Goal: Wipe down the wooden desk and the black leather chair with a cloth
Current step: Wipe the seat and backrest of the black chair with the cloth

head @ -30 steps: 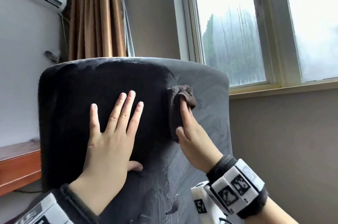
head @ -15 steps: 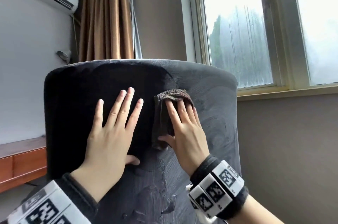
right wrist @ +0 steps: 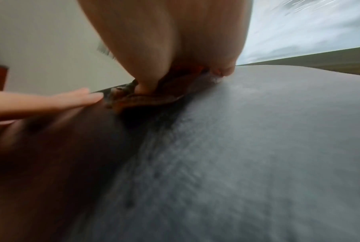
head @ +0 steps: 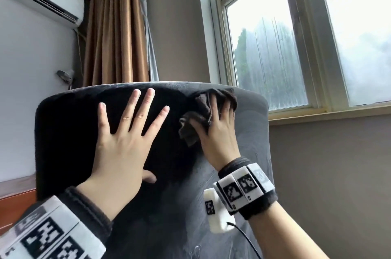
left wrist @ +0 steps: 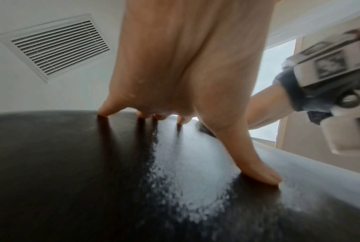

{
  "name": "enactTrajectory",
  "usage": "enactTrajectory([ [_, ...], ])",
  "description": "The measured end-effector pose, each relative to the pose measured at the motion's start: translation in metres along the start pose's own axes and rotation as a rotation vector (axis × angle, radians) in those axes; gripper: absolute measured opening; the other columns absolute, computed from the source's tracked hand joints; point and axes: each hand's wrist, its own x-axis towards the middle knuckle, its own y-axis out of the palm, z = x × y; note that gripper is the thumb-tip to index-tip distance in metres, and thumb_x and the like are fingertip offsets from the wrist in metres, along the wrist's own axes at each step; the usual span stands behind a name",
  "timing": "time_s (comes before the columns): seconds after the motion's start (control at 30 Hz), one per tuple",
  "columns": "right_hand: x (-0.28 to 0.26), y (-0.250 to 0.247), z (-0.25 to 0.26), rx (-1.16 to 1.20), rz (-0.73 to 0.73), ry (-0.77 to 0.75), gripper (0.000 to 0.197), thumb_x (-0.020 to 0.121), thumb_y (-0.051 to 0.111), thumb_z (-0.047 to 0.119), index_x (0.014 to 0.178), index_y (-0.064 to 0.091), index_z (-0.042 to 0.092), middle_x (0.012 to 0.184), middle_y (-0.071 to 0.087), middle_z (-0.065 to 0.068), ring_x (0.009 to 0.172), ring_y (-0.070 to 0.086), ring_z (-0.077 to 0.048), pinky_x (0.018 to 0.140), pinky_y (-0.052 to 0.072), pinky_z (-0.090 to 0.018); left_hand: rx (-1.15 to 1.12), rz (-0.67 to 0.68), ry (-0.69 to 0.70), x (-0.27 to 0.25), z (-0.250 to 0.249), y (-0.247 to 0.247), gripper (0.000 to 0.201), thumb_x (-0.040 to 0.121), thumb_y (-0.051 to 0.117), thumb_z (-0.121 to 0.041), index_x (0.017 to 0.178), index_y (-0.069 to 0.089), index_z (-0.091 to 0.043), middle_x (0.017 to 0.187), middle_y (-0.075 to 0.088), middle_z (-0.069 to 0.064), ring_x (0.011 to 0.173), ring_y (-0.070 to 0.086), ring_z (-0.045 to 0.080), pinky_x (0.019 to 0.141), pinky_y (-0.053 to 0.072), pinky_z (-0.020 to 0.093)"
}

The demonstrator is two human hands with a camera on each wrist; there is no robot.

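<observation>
I press the cloth (head: 206, 119) under my flat right hand (head: 220, 132) near the chair (head: 251, 153) top, left hand (head: 124, 142) spread bracing; its dull right side looks unwiped.

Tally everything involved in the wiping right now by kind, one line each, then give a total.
Hands: 2, the left hand flat on the chair back, the right hand pressing the cloth
Cloths: 1, the brown cloth
Chairs: 1, the black leather chair
Desks: 1, the wooden desk, only its edge in view
Total: 5
</observation>
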Motion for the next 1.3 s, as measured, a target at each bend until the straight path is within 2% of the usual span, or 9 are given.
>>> enactTrajectory([
  [0.07,0.009,0.002,0.007,0.046,-0.025,0.059,0.075,0.091,0.041,0.051,0.149,0.010,0.015,0.152,0.007,-0.024,0.142,-0.002,-0.035,0.118,0.003,-0.047,-0.018,0.007,0.002,0.000,0.000,0.000,0.140,0.063,0.058,-0.075,0.122,-0.055,-0.017,0.129,-0.060,0.015,0.125,-0.048,0.030,0.097,-0.017,0.064],
  [0.23,-0.001,0.015,0.028,-0.200,-0.013,-0.361,0.064,0.089,0.037,0.046,0.144,0.033,0.013,0.145,0.032,-0.025,0.138,0.025,-0.041,0.116,0.017,-0.048,-0.021,0.000,-0.003,0.001,-0.001,0.000,0.148,0.061,0.058,-0.076,0.117,-0.055,0.001,0.130,-0.059,0.015,0.125,-0.049,0.028,0.093,-0.025,0.063],
  [0.4,0.028,-0.001,0.007,0.079,-0.102,0.021,0.067,0.090,0.032,0.048,0.148,0.019,0.017,0.153,0.016,-0.017,0.143,0.007,-0.032,0.119,0.002,-0.043,-0.054,-0.003,0.005,0.000,0.000,0.002,0.147,0.060,0.057,-0.078,0.123,-0.052,-0.002,0.130,-0.059,0.013,0.122,-0.051,0.026,0.093,-0.027,0.061],
  [0.57,0.001,0.007,0.020,-0.269,-0.020,-0.368,0.068,0.084,0.041,0.055,0.144,0.031,0.025,0.148,0.033,-0.017,0.139,0.025,-0.034,0.116,0.016,-0.048,-0.053,-0.029,0.000,0.000,-0.003,0.004,0.148,0.060,0.059,-0.076,0.122,-0.053,-0.003,0.130,-0.059,0.014,0.124,-0.049,0.026,0.098,-0.025,0.061],
  [0.73,0.024,-0.026,-0.023,-0.128,0.057,0.106,0.097,0.073,0.049,0.071,0.148,0.001,0.033,0.156,0.009,-0.006,0.145,0.000,-0.020,0.115,-0.004,-0.050,-0.091,-0.036,0.013,-0.003,0.003,0.000,0.150,0.053,0.058,-0.080,0.127,-0.049,-0.007,0.136,-0.055,0.009,0.127,-0.048,0.022,0.097,-0.030,0.056],
  [0.9,-0.018,0.001,-0.006,-0.266,0.048,-0.160,0.093,0.069,0.036,0.075,0.148,0.017,0.028,0.150,0.027,-0.018,0.142,0.018,-0.032,0.114,0.010,-0.051,-0.114,-0.115,0.013,-0.002,-0.007,0.005,0.147,0.058,0.061,-0.075,0.126,-0.049,-0.004,0.133,-0.056,0.012,0.128,-0.046,0.025,0.099,-0.025,0.058],
  [1.0,-0.001,-0.009,-0.034,-0.186,0.068,0.046,0.093,0.070,0.042,0.075,0.148,0.008,0.036,0.155,0.015,-0.007,0.145,0.004,-0.020,0.116,0.000,-0.051,-0.090,-0.163,0.058,-0.003,0.004,0.008,0.159,0.032,0.075,-0.073,0.146,-0.014,-0.007,0.157,-0.019,0.009,0.145,-0.013,0.023,0.110,-0.013,0.055],
  [1.1,0.008,-0.013,-0.045,0.023,0.051,0.308,0.093,0.079,0.051,0.065,0.149,-0.002,0.034,0.156,0.008,-0.009,0.145,-0.001,-0.019,0.117,-0.004,-0.049,-0.114,-0.224,0.098,-0.001,0.010,0.021,0.157,0.018,0.083,-0.064,0.148,0.014,-0.007,0.158,0.010,0.010,0.145,0.013,0.025,0.114,-0.002,0.054],
  [1.3,-0.047,0.015,-0.010,-0.289,0.088,-0.202,0.086,0.074,0.034,0.075,0.146,0.017,0.031,0.148,0.033,-0.014,0.140,0.024,-0.032,0.114,0.013,-0.053,-0.055,-0.172,-0.025,0.000,-0.011,0.020,0.154,0.043,0.078,-0.066,0.141,-0.028,-0.011,0.152,-0.032,0.009,0.142,-0.026,0.024,0.108,-0.011,0.061],
])
